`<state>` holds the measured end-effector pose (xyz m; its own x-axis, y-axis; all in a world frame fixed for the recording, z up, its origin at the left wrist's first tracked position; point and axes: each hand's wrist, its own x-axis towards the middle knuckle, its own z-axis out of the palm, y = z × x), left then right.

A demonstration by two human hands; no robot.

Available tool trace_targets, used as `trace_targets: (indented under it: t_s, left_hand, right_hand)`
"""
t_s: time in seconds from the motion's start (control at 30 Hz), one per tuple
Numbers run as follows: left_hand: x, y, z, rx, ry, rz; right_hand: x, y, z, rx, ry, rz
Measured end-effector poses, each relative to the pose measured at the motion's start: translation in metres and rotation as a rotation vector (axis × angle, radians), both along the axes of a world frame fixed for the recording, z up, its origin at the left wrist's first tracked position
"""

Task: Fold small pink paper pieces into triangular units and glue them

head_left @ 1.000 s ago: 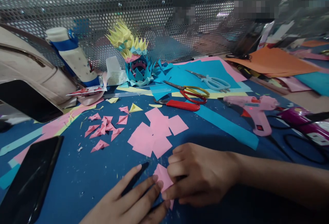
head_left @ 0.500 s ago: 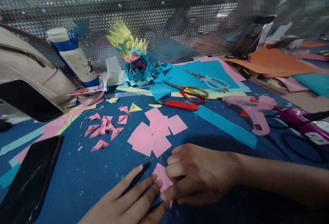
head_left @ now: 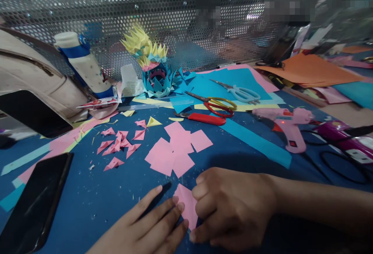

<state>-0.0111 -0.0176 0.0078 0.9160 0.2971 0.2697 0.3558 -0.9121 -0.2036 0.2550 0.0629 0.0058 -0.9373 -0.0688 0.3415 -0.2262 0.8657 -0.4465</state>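
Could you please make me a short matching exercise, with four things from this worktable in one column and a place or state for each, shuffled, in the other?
Things
1. creased pink paper
2. glue gun
3. scissors with pale blue handles
4. bottle

Places and states
A. lying on the blue sheets
B. beside the pale bag
C. touched by the left hand and the right hand
D. showing a small red light

Right pairs: 1-C, 2-D, 3-A, 4-B
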Motion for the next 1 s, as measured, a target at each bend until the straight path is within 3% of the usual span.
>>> trace_targets:
  t_s: [0.17,0.33,0.6,1.0]
  left_hand:
    - [0.002,-0.003,-0.003,0.011,-0.019,0.016]
    - [0.004,-0.002,-0.003,-0.005,-0.017,0.013]
    - [0.004,-0.010,-0.020,-0.020,-0.192,0.167]
    - [0.009,-0.013,-0.011,-0.073,-0.286,0.186]
  right_hand:
    - [-0.002,0.002,-0.002,-0.153,0.052,0.013]
    - [-0.003,0.003,-0.001,-0.287,0.111,-0.126]
    - [-0.004,0.001,-0.004,-0.128,0.026,-0.158]
    - [-0.003,-0.009,0.000,0.078,-0.091,-0.290]
